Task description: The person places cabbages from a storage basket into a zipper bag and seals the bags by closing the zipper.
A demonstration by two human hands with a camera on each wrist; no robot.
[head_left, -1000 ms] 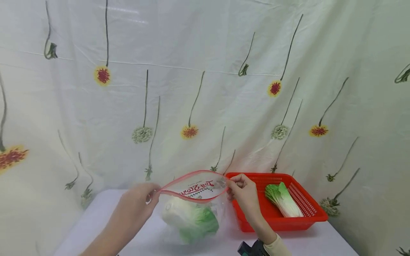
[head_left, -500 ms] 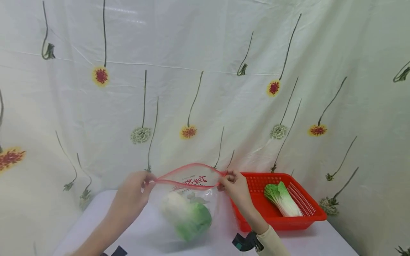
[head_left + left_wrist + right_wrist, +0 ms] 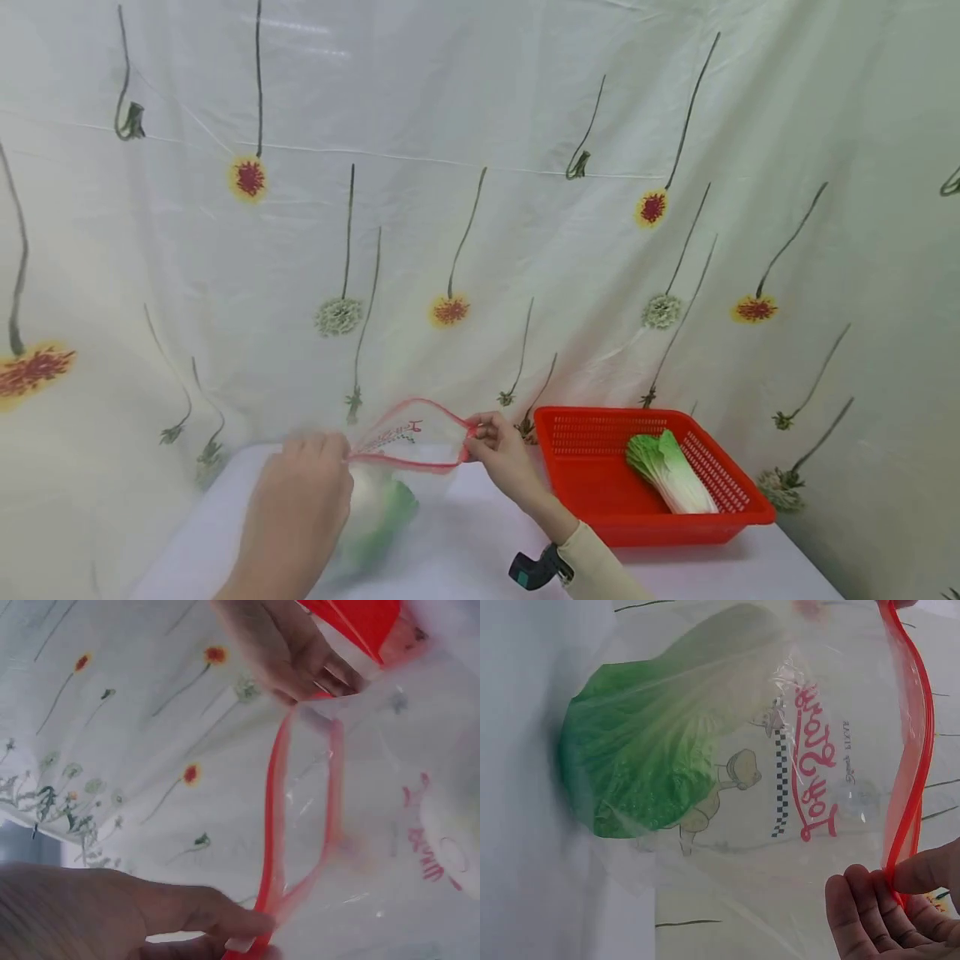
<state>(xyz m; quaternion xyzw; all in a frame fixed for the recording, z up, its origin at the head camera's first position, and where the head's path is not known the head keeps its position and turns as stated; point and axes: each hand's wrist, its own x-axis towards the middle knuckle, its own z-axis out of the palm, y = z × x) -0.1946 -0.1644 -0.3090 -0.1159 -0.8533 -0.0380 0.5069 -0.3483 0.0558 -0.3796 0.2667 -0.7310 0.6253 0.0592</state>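
A clear zip bag (image 3: pixel 420 433) with a red seal hangs between both hands, its mouth spread apart. Inside it is a napa cabbage (image 3: pixel 652 750), pale at one end and leafy green at the other. My left hand (image 3: pixel 303 500), blurred in the head view, pinches the left end of the red seal; the left wrist view has its thumb and fingers on that corner. With thumb and fingers, my right hand (image 3: pixel 506 458) pinches the other end of the seal. Red lettering and a cartoon figure are printed on the bag, seen reversed in the right wrist view.
A red plastic basket (image 3: pixel 585 533) stands on the right of the white-covered table (image 3: pixel 465 542), with another napa cabbage (image 3: pixel 678 475) lying in it. Behind the table hangs a flower-patterned cloth (image 3: pixel 480 233).
Both hands have carried the bag with its cabbage to the left, away from the basket. The bag's mouth stays spread. The cabbage in the basket has not moved.
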